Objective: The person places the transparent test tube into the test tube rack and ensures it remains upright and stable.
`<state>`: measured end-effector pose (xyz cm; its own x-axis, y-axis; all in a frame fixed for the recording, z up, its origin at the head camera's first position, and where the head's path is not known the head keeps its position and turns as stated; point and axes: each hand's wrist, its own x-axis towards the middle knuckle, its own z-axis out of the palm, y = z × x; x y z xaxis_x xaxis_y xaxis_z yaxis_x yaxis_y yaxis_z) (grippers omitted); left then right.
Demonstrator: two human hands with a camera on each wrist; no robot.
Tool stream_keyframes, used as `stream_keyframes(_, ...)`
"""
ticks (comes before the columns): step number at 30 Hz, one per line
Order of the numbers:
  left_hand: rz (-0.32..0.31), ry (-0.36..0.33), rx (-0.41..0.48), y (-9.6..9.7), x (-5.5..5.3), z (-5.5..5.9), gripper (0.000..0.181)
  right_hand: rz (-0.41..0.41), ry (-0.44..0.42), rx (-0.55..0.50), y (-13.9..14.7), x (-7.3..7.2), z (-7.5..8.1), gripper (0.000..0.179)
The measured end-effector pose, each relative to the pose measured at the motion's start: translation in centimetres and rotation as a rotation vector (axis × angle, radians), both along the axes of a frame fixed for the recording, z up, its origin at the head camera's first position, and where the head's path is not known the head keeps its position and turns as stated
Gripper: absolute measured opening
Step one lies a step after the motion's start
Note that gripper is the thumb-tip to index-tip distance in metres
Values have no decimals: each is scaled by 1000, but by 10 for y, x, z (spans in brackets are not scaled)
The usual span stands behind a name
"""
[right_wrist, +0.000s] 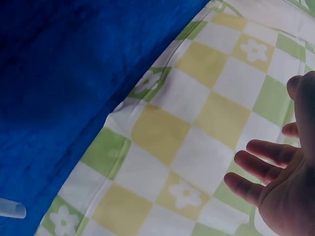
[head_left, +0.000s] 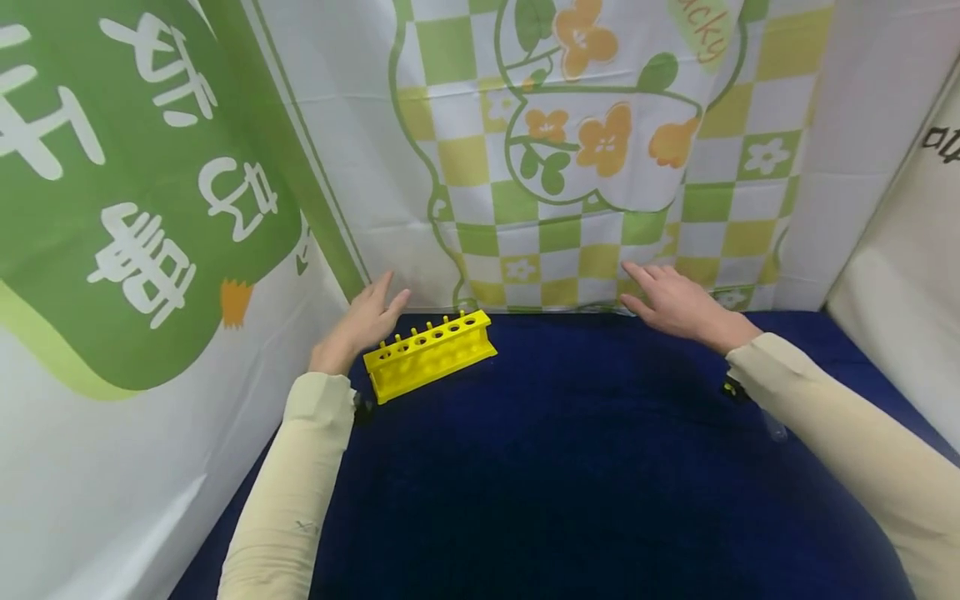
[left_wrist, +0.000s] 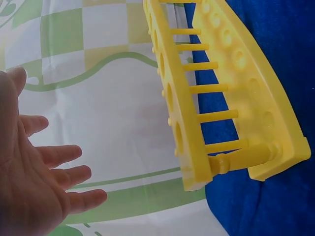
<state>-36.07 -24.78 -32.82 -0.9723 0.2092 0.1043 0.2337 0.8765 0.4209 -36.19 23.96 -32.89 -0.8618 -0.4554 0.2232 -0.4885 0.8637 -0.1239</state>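
A yellow test tube rack [head_left: 431, 354] with a row of round holes and short pegs stands on the dark blue cloth, left of centre. My left hand [head_left: 363, 321] hovers beside its left end, fingers spread and holding nothing. In the left wrist view that hand [left_wrist: 39, 172] is apart from the rack [left_wrist: 275, 113]. On the other side, my right hand [head_left: 675, 304] is held out near the back edge of the cloth, fingers extended, nothing in it. A clear plastic tube [head_left: 774, 427] lies by the right forearm, partly hidden by the sleeve; its end [right_wrist: 12, 208] shows in the right wrist view.
Dark blue cloth [head_left: 585, 467] covers the table. A checked, flower-printed curtain [head_left: 555, 242] hangs along the back. A green and white printed sheet [head_left: 150, 250] closes the left side, and a pale sheet [head_left: 907, 275] the right.
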Motion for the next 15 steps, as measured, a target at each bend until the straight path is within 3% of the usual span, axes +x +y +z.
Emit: stream_keyframes(15,22,-13,56,-10,13,-13,77,47,-13,-92,-21,4,-11,63)
